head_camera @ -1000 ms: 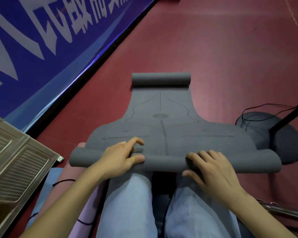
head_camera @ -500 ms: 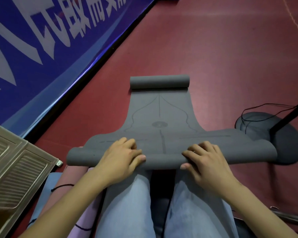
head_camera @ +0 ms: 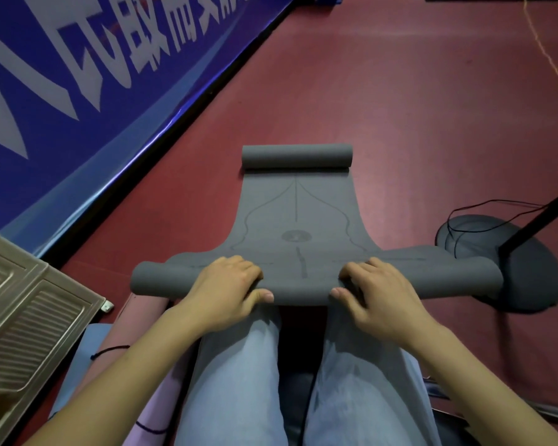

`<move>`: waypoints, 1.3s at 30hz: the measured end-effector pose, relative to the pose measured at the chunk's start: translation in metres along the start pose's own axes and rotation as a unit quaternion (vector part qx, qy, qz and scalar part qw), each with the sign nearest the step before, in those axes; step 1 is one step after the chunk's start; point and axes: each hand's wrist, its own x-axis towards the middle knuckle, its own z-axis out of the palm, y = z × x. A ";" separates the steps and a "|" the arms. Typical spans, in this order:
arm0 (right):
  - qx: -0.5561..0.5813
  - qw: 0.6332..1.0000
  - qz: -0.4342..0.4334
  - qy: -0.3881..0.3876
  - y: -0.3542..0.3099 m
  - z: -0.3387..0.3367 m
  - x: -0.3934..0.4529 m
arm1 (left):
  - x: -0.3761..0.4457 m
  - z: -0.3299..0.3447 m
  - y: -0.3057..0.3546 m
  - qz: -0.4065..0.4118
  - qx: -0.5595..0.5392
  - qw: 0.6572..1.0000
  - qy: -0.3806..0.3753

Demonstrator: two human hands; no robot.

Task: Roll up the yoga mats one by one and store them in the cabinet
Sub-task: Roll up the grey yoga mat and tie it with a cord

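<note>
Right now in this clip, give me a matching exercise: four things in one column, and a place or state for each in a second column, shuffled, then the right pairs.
Things
1. grey yoga mat
2. left hand
3. pink rolled mat
4. black round stand base

Places or states
A. on the floor, right of the mat's near roll
B. rolled at both ends, flat between
C. beside the person's left leg
D. gripping the near roll, thumb underneath

Pairs: 1-B, 2-D, 3-C, 4-A
</note>
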 end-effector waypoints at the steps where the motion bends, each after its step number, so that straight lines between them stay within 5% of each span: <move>1: 0.001 1.000 0.002 -0.006 0.002 0.000 0.001 | 0.003 -0.002 0.001 -0.012 -0.009 1.000 -0.022; 10: -0.025 0.997 0.038 -0.063 0.005 -0.007 0.026 | 0.039 -0.016 -0.005 -0.083 -0.047 0.980 -0.173; 19: 0.001 0.990 0.052 -0.129 -0.001 -0.020 -0.017 | 0.001 -0.025 0.016 -0.063 -0.139 0.962 -0.225; 24: 0.022 0.992 0.071 -0.104 -0.009 -0.018 -0.037 | -0.024 -0.008 0.028 -0.079 -0.083 0.980 -0.165; 34: 0.045 0.981 0.067 -0.178 -0.003 -0.019 0.008 | -0.003 -0.001 0.017 -0.098 -0.100 0.984 -0.111; 39: 0.034 0.981 0.061 -0.182 0.004 -0.016 0.032 | -0.007 0.006 0.034 -0.076 -0.016 0.995 0.064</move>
